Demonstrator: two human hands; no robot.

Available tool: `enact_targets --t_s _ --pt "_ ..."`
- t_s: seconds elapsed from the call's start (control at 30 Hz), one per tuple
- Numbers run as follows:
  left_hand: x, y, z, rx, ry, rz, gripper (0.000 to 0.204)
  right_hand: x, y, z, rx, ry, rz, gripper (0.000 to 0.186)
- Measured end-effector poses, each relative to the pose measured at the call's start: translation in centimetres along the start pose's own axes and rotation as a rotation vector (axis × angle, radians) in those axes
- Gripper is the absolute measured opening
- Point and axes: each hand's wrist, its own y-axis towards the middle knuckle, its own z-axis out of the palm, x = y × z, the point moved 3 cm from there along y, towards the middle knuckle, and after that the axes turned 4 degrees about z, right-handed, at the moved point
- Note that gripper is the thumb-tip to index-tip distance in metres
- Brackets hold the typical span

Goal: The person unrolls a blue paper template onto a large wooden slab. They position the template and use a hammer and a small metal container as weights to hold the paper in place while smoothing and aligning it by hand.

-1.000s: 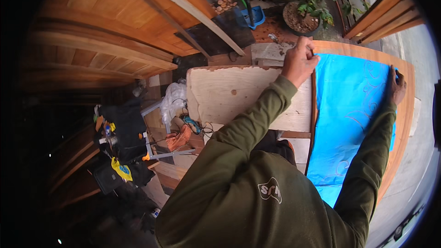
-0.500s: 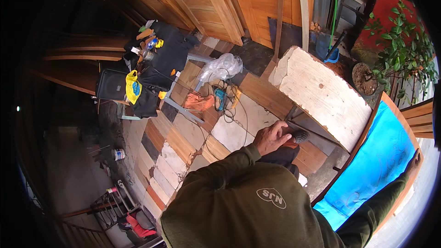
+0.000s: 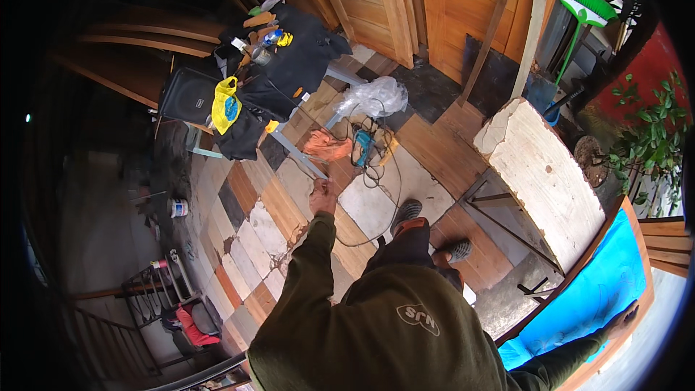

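My left hand [image 3: 322, 198] is stretched out over the tiled floor, just below the end of a grey metal leg [image 3: 308, 164]. Its fingers are foreshortened, so I cannot tell whether they are curled or apart; nothing shows in them. To my right, a wood-framed panel covered with a blue sheet [image 3: 579, 318] stands tilted. My right hand [image 3: 622, 318] lies on its wooden border, fingers stretched along it. A blue power tool [image 3: 362, 148] with a looped black cord lies on the floor beyond my left hand, beside an orange cloth [image 3: 327, 145].
A worn white board [image 3: 543, 174] on a metal frame stands at the right. Beyond it are a green broom [image 3: 585, 3] and a potted plant [image 3: 662, 127]. Clear plastic [image 3: 380, 95] lies by a cloth-covered table [image 3: 304, 51] with a black speaker [image 3: 190, 96]. Wooden doors [image 3: 405, 0] lean behind.
My left hand has swung left and away from the white board, out over the floor. My right hand has slid along the panel's border from its corner. My view has shifted, and both feet now show.
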Motion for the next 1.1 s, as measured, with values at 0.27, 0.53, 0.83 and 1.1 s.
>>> enact_targets --t_s 0.27,0.53,0.83,1.1 --pt "-4.0 26.3 -9.5 -0.511 -0.199 0.335 0.036 0.5 -12.6 -2.5 -0.114 -0.165 0.025 0.064" --pt "-6.4 53.6 -14.1 -0.582 0.181 0.592 0.048 5.2 -22.4 -5.0 -0.127 -0.206 0.233 0.075" --pt "-7.4 65.1 -10.3 -0.265 0.234 0.169 0.083 8.7 -29.0 -5.0 -0.113 -0.512 0.285 0.085" --pt "-8.3 61.5 -12.4 -0.268 0.011 0.332 0.086 12.2 -31.0 -3.2 -0.170 -0.454 0.269 0.073"
